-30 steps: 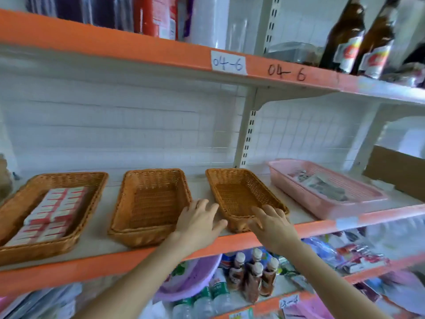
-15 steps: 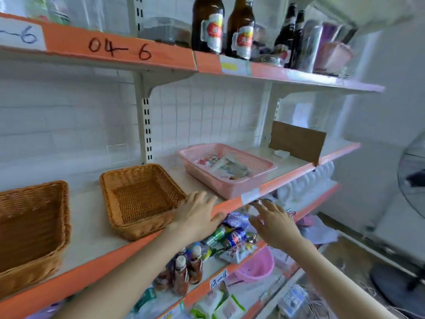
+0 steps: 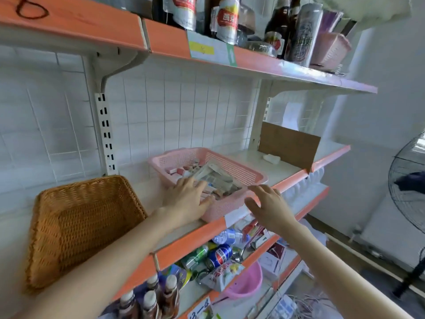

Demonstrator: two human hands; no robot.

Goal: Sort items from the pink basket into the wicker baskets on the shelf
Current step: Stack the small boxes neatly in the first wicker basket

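The pink basket (image 3: 243,172) stands on the white shelf and holds several flat packets (image 3: 213,177) and small red-and-white boxes. My left hand (image 3: 186,199) lies over the basket's near left corner, fingers spread across the rim and onto the packets; whether it grips anything is hidden. My right hand (image 3: 269,206) hovers open just in front of the basket's near right corner, holding nothing. One empty wicker basket (image 3: 78,224) sits to the left on the same shelf.
A brown cardboard sheet (image 3: 287,146) stands upright at the shelf's right end, with a small white object (image 3: 271,158) before it. Bottles and cans crowd the shelf above (image 3: 230,19). Cans, bottles and a pink bowl (image 3: 246,284) fill the shelves below. A fan (image 3: 407,180) stands at right.
The view has swung right, away from the three wicker baskets. Both hands moved right along the shelf edge to the pink basket; my left hand now rests on its corner.
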